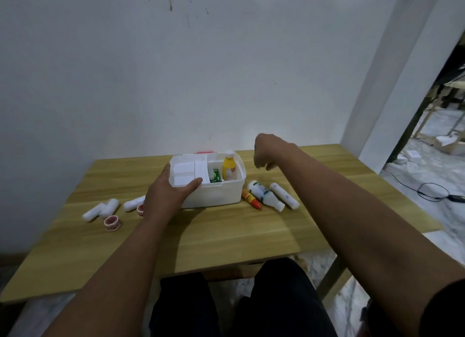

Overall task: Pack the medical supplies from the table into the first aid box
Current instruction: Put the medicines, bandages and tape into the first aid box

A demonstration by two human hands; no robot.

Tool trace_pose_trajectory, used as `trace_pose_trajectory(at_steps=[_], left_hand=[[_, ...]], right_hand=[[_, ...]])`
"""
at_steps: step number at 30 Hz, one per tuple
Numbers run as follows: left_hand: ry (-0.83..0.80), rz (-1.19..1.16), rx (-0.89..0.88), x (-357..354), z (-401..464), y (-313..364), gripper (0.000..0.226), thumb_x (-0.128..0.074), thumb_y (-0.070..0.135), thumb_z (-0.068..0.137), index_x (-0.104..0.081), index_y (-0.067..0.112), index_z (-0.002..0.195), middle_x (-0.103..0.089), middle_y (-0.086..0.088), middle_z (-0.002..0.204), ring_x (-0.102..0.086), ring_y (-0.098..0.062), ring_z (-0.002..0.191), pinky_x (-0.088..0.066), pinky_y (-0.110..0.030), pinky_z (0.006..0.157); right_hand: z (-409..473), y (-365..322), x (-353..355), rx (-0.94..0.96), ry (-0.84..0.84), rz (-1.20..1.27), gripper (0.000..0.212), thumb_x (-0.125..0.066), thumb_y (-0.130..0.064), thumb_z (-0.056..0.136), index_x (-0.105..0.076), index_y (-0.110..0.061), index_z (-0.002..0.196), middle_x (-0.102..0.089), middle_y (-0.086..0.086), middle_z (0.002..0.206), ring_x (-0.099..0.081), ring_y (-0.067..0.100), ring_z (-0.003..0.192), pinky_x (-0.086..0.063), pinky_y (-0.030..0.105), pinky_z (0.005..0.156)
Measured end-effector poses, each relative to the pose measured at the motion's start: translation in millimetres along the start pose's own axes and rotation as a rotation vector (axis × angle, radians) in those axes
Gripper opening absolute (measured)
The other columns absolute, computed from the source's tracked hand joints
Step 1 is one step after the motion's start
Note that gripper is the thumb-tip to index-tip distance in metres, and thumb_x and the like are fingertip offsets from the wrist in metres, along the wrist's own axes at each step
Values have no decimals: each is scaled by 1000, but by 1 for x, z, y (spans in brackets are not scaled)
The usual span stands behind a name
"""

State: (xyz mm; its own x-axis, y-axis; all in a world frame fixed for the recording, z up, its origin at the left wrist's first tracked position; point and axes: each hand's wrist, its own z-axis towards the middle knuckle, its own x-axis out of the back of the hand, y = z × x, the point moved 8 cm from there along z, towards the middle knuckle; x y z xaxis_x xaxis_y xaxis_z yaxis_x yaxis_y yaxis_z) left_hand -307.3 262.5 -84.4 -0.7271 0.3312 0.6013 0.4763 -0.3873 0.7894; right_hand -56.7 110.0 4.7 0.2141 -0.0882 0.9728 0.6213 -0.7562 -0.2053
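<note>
While my left hand (168,193) lay spread against the near-left corner of the open white plastic first aid box (208,179), thumb hooked over its rim and fingers along its left wall, my right hand (264,151) hung in the air just right of the box, fingers curled loosely inward and holding nothing. The box sat toward the back of the light wooden table (226,236), which stood against a plain white wall (176,72); a doorway opened on the right.

Inside the box's right compartment a yellow bottle with a white cap (229,167) stood upright, a green-and-white packet (216,175) beside it. Right of the box, three items lay on their sides, long axes running from far-left to near-right: an orange-and-red tube (251,199), a white bottle (265,195) with its cap toward me, and a white cylinder (284,195). Left of the box lay white gauze rolls (100,211) and a pink-rimmed tape reel (112,222).
</note>
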Motion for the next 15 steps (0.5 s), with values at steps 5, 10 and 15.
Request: trace_pose_trajectory(at_steps=[5, 10, 15], left_hand=[[-18, 14, 13, 0, 3, -3, 141, -54, 106, 43, -30, 34, 162, -50, -2, 157, -47, -34, 142, -42, -69, 107], [-15, -6, 0, 3, -1, 0, 122, -67, 91, 58, -33, 34, 161, -52, -1, 156, -49, -33, 141, -44, -64, 108], [5, -4, -10, 4, -3, 5, 104, -77, 72, 75, -35, 30, 161, -52, -3, 156, -48, -32, 142, -45, -58, 108]], right_hand=[[-20, 10, -47, -38, -285, -228, 44, -93, -24, 73, -61, -8, 100, -74, 6, 100, -75, 26, 96, -60, 43, 90], [-22, 11, -67, -24, -207, -351, 50, -90, -22, 75, -61, -13, 115, -61, 3, 85, -71, 23, 98, -60, 38, 82], [-23, 12, -65, -26, -161, -344, 50, -90, -25, 73, -61, -16, 112, -56, 2, 85, -62, 24, 90, -51, 36, 67]])
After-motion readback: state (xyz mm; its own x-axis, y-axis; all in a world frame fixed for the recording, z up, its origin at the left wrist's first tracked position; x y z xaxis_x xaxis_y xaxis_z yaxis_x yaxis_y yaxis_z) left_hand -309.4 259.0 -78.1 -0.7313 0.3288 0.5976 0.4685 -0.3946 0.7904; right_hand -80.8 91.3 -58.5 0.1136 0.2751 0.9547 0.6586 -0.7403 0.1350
